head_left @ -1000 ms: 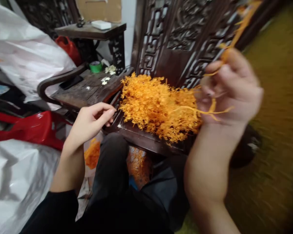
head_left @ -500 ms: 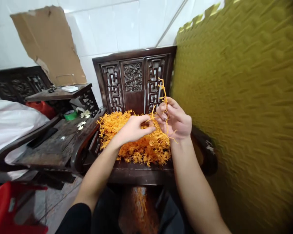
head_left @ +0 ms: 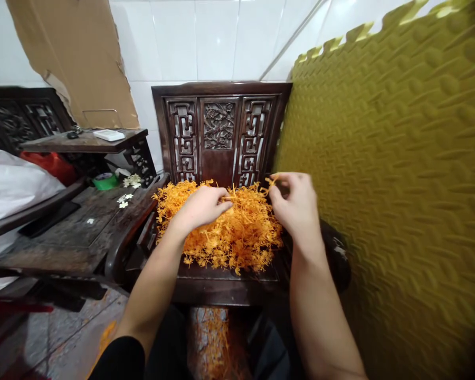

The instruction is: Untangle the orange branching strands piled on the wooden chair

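A heap of orange branching plastic-looking sprigs (head_left: 237, 237) covers the seat of a dark carved wooden chair (head_left: 221, 287). Over the left part of the heap is my left hand (head_left: 201, 208), thumb and fingers closed on a thin orange sprig that points right. At the heap's right edge my right hand (head_left: 296, 203) is raised, its thumb and forefinger pinching an orange stem (head_left: 272, 182). The rest of that stem is hidden by the fingers or lost against the heap.
A yellow foam mat (head_left: 380, 158) stands upright close on my right. To the left, a second wooden seat (head_left: 67, 237) holds a green tape roll (head_left: 105, 181) and small pale pieces (head_left: 124, 199). Below, between my legs, are more orange bits (head_left: 211, 338).
My hands have moved apart: the left went left over the heap, the right went slightly right and down. The long orange stem no longer stands up above the right hand. The view has shifted a little.
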Demonstrator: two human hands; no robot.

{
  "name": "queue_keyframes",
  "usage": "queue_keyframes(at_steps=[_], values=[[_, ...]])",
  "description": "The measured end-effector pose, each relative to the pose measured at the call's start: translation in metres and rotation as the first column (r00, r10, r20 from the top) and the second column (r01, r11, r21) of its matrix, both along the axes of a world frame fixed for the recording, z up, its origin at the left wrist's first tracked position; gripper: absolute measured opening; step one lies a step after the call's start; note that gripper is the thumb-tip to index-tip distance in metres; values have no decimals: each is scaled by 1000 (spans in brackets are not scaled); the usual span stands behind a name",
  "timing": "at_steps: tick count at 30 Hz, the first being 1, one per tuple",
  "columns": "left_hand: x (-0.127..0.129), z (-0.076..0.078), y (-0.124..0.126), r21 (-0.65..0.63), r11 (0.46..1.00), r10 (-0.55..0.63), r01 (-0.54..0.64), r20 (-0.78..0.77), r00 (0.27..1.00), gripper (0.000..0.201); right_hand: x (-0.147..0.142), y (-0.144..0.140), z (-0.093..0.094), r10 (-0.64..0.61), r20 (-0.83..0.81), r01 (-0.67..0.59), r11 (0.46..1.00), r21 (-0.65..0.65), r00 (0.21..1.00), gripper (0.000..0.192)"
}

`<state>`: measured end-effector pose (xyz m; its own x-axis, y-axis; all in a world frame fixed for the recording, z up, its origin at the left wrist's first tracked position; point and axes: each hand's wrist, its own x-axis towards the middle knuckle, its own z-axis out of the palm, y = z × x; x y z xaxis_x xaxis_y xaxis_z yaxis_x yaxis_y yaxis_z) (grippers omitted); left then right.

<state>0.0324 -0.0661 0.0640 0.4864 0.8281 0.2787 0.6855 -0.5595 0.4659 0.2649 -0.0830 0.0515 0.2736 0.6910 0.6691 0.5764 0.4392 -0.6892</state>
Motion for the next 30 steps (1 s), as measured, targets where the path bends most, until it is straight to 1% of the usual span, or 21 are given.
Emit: queue_keyframes(at_steps=[1, 2, 3, 4, 5, 6, 7, 8, 9, 10, 11, 12, 13, 14, 16, 19, 21, 23, 25, 28, 30], values=[[1, -1, 0, 26, 999, 33, -31, -55, 998, 22, -3, -12, 7, -146, 48, 138, 981, 135, 988, 18], [2, -1, 0, 34, 998, 46, -43, -95, 994, 22, -8, -27, 14, -225, 6, 215, 937, 277, 974, 17], [3, -2, 0, 29, 999, 43, -39, -122, 992, 22, -15, -44, 22, -253, -108, 274, 859, 433, 962, 15], [5, -2, -1, 20, 999, 34, -31, -137, 990, 21, -24, -61, 28, -201, -226, 299, 737, 606, 953, 14], [7, -1, -2, 9, 1000, 25, -24, -150, 988, 21, -34, -76, 33, -83, -278, 258, 684, 682, 957, 18], [9, 0, -4, 1, 1000, 21, -21, -165, 986, 21, -44, -88, 34, 50, -253, 143, 711, 688, 966, 24], [11, 1, -5, 0, 1000, 17, -18, -178, 984, 20, -54, -95, 34, 182, -164, -43, 785, 618, 970, 31], [13, 3, -7, 9, 1000, 15, -14, -186, 982, 20, -63, -95, 30, 291, -85, -206, 829, 521, 953, 38], [16, 4, -9, 26, 1000, 19, -15, -190, 982, 18, -69, -90, 24, 360, 18, -333, 842, 425, 933, 43], [18, 6, -12, 51, 998, 32, -23, -195, 980, 18, -73, -79, 17, 387, 100, -397, 849, 349, 917, 48], [20, 7, -14, 87, 995, 55, -38, -197, 979, 18, -74, -65, 10, 349, 146, -377, 883, 280, 926, 48], [23, 8, -16, 133, 989, 87, -61, -198, 976, 18, -74, -49, 2, 295, 167, -328, 919, 219, 941, 46], [25, 9, -18, 181, 980, 122, -86, -199, 972, 19, -72, -33, -4, 268, 179, -296, 943, 153, 947, 44], [27, 10, -20, 224, 969, 154, -108, -201, 967, 20, -69, -20, -9, 254, 181, -275, 956, 101, 950, 42], [29, 11, -24, 287, 949, 193, -129, -205, 960, 19, -61, -3, -13, 270, 183, -277, 961, 13, 945, 40], [31, 11, -26, 322, 939, 190, -122, -192, 963, 22, -51, -3, -10, 309, 206, -290, 950, -117, 929, 44], [29, 11, -26, 351, 933, 152, -75, -197, 969, 24, -45, -10, -6, 321, 228, -286, 943, -172, 919, 47], [26, 11, -24, 402, 916, 119, -18, -229, 966, 19, -40, -15, -4, 325, 233, -283, 939, -198, 917, 47], [21, 10, -23, 478, 878, 117, 18, -251, 961, 15, -36, -16, -4, 350, 225, -297, 925, -237, 909, 44], [12, 9, -22, 602, 797, 144, 42, -257, 956, 15, -34, -15, -4, 413, 255, -335, 893, -301, 874, 43], [6, 8, -22, 661, 749, 169, 44, -254, 952, 16, -37, -14, -5, 443, 278, -358, 882, -306, 852, 42]])
